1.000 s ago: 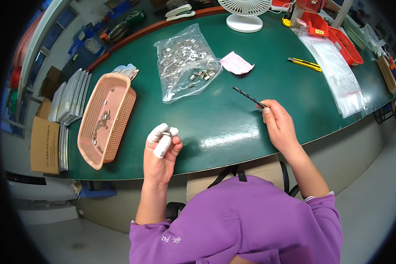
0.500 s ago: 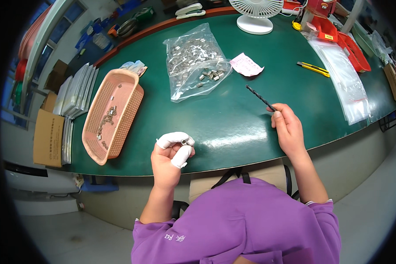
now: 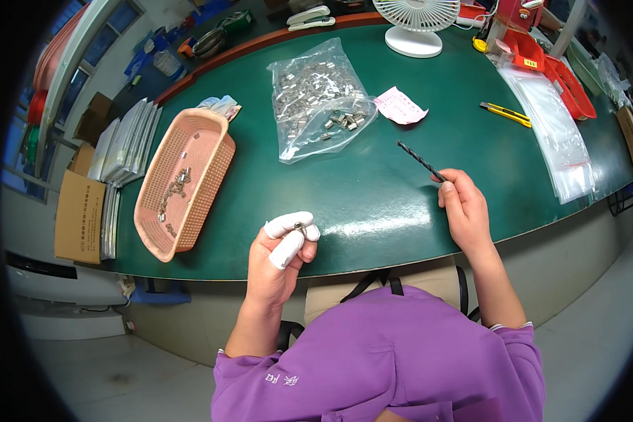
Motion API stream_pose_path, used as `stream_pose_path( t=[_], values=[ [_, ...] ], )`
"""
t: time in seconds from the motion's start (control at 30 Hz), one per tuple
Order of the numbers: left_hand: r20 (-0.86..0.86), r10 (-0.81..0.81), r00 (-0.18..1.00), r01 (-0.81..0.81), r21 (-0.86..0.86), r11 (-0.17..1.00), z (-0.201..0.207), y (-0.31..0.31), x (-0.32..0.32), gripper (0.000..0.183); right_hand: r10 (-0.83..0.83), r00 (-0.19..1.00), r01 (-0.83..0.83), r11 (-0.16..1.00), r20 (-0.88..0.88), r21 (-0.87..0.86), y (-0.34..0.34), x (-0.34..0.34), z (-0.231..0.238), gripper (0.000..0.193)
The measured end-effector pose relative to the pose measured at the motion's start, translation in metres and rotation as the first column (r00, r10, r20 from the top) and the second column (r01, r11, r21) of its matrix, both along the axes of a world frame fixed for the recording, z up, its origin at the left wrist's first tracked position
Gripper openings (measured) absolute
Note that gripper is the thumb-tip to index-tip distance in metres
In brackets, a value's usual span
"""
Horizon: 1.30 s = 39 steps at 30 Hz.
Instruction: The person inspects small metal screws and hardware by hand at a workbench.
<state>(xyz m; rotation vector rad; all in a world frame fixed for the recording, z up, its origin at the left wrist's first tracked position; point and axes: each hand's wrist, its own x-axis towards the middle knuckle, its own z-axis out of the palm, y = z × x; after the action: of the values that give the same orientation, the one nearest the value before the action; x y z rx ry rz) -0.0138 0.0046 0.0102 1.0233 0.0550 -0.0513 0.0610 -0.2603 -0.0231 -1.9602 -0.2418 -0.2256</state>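
Observation:
White finger covers wrap the thumb and fingers of my left hand (image 3: pixel 280 254), which pinches a small metal sleeve (image 3: pixel 299 226) above the near edge of the table. My right hand (image 3: pixel 464 211) grips a black drill bit (image 3: pixel 420 160) by one end, its tip pointing up and to the left. Left of my left hand stands a pink perforated basket (image 3: pixel 214 184) with several small metal pieces (image 3: pixel 179 184) on its bottom. Beyond my hands lies an open clear plastic bag (image 3: pixel 316 84) full of similar metal pieces.
A pink paper slip (image 3: pixel 401 105) lies beside the bag. To the right are a yellow utility knife (image 3: pixel 506 114), a stack of clear plastic bags (image 3: pixel 559 148) and red bins (image 3: pixel 568 88). A white fan (image 3: pixel 413 42) stands at the back. A cardboard box (image 3: pixel 79 219) sits left of the basket.
In my left hand, the thumb has closed further against the fingers around the metal sleeve. The drill bit stays in my right hand; the whole view has shifted slightly.

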Motion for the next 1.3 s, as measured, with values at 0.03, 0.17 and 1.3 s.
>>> stream_pose_path(
  t=[0.03, 0.17, 1.3],
  values=[
    [-0.002, 0.002, 1.0, -0.002, -0.009, 1.0, 0.0, 0.0, 0.0, 0.023, 0.002, 1.0, -0.002, 1.0, 0.005, 0.007, 0.001, 0.0, 0.0, 0.016],
    [0.112, 0.183, 0.977, -0.2, 0.164, 0.966, 0.003, 0.013, 0.002, 0.024, 0.014, 1.0, -0.013, 1.0, 0.01, -0.018, 0.0, 0.0, 0.0, 0.016],
    [0.381, -0.226, 0.897, -0.401, 0.914, -0.053, -0.011, -0.006, 0.136, 0.008, 0.08, 0.995, -0.074, 0.992, -0.052, 0.1, -0.007, 0.001, 0.006, 0.016]
  ],
)
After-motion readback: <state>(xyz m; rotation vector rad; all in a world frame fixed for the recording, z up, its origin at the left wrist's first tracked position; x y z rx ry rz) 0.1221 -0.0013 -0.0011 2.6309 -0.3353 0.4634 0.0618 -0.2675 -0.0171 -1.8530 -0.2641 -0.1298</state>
